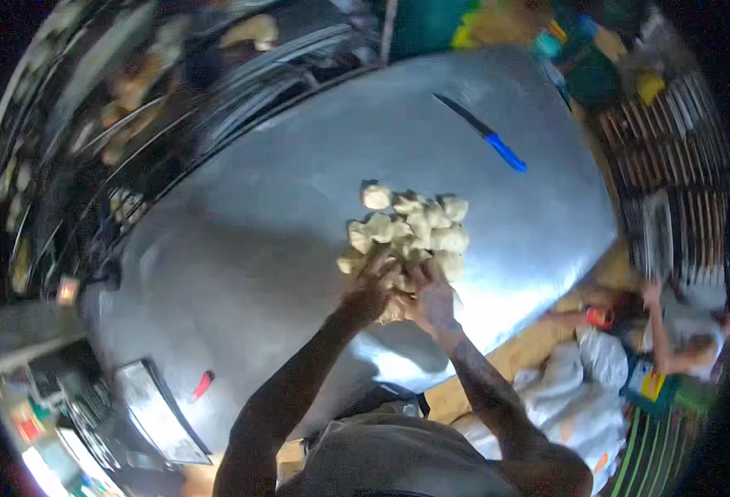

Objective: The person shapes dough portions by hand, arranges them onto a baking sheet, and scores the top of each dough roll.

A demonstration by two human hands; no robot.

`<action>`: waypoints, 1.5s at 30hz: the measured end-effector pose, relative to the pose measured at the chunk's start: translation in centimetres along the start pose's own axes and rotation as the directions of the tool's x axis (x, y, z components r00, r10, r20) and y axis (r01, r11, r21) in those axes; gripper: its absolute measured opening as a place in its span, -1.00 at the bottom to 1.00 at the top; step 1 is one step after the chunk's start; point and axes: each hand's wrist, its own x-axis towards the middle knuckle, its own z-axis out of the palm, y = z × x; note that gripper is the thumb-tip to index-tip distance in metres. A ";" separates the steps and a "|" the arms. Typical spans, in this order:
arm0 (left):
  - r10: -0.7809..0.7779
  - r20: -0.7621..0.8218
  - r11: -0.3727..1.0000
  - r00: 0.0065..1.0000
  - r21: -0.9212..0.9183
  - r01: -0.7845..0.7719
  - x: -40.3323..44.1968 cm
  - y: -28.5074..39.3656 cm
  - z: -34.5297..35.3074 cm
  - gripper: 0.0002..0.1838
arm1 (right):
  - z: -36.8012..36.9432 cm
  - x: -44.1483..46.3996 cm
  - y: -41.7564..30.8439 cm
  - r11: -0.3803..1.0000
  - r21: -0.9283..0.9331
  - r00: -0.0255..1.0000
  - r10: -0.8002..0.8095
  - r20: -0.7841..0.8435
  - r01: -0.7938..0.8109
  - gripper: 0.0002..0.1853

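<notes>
Left hand (pixel 375 277) and right hand (pixel 433 294), grips unclear, touch pale lumps (pixel 419 225) inside table (pixel 257 178) edges, open room leftward.

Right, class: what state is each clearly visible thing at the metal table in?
Pale, dough-like lumps: bunched together, uneven
Blue-handled, dark-bladed knife: lying flat, unheld
Small red object: lying unheld
Left hand: touching lumps, grip unclear
Right hand: touching lumps, grip unclear
Grey metal tabletop: partly shadowed

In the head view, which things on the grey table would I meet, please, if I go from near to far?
Small red object → pale, dough-like lumps → knife with blue handle.
</notes>
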 end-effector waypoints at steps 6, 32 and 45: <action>-0.337 0.083 0.741 0.938 -0.591 0.318 -5.3 2.2 -6.6 -0.62 | -5.7 -4.5 -2.3 0.505 0.852 0.926 0.238 -0.292 0.139 -0.46; -0.161 -0.694 0.805 0.702 0.319 0.500 -62.7 -13.8 0.9 -0.82 | 24.2 -24.2 -30.7 0.890 -0.185 0.833 -0.456 -0.313 0.417 -0.79; -0.295 -0.611 0.834 0.734 0.209 0.510 -62.6 -11.5 0.9 -0.70 | 22.2 -26.4 -31.0 0.712 -0.176 0.689 -0.702 -0.180 0.680 -0.79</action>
